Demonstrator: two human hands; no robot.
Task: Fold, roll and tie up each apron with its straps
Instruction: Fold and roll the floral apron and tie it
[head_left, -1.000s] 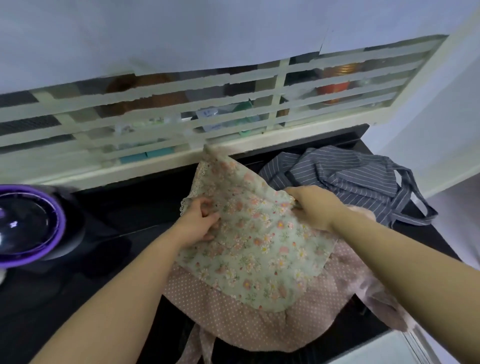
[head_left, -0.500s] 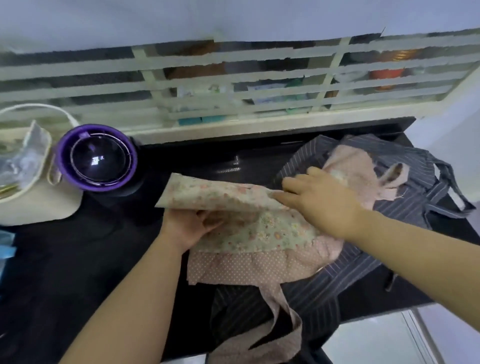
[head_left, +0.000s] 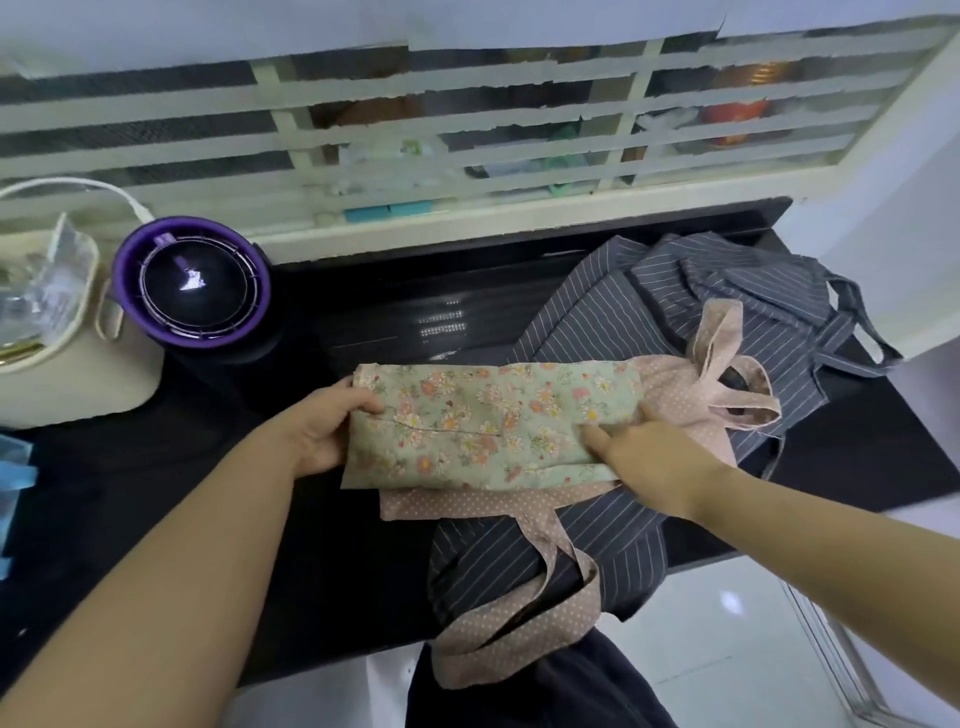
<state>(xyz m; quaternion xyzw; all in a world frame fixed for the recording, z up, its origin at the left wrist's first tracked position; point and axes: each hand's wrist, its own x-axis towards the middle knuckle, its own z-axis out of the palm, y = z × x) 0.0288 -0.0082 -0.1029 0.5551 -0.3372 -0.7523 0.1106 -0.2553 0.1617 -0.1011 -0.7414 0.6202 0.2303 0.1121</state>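
A floral green apron (head_left: 488, 421) with pink dotted trim lies folded into a long flat band on the black counter (head_left: 156, 493). My left hand (head_left: 322, 431) grips its left end, thumb on top. My right hand (head_left: 644, 452) holds the right end, fingers over the floral cloth. Pink dotted straps (head_left: 727, 374) bunch at the right end, and another strap (head_left: 540, 592) hangs over the counter's front edge. Beneath it a grey striped apron (head_left: 727, 291) lies spread and rumpled.
A purple-rimmed round appliance (head_left: 192, 283) stands at the back left, next to a cream bag (head_left: 67, 374) holding clear plastic. A slatted window (head_left: 467, 130) runs along the back. White floor (head_left: 727, 623) shows beyond the counter's front edge.
The floral apron went from a lifted, open sheet to a narrow folded band laid flat. My left hand moved to its left end, my right hand to its right end.
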